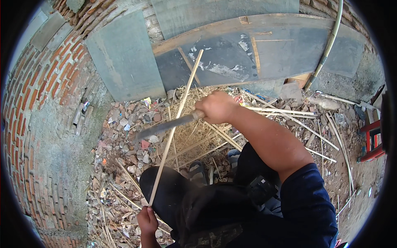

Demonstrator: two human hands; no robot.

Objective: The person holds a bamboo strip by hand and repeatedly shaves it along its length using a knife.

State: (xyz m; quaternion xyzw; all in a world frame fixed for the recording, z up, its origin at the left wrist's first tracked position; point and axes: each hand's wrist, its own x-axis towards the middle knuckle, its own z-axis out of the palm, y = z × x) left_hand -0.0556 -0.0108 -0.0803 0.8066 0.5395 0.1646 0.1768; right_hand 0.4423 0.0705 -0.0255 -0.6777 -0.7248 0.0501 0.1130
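My right hand (217,106) is closed around the wooden handle of a large machete-like knife (167,126). Its dark, broad blade points left and crosses a long pale bamboo strip (168,146); whether blade and strip touch is hard to tell. Down by my left thigh, my left hand (147,221) pinches the strip's near end. From there the strip slants up past my knee, and its far end stands free before the boards. A heap of curly pale shavings (194,138) lies on the ground below the knife.
Stones, brick bits and litter cover the ground (124,136). Several more strips (285,111) lie to the right, others at lower left. A brick wall (49,136) rises at left. Grey boards (223,58) and a pipe (326,49) stand ahead. A red object (371,140) is at far right.
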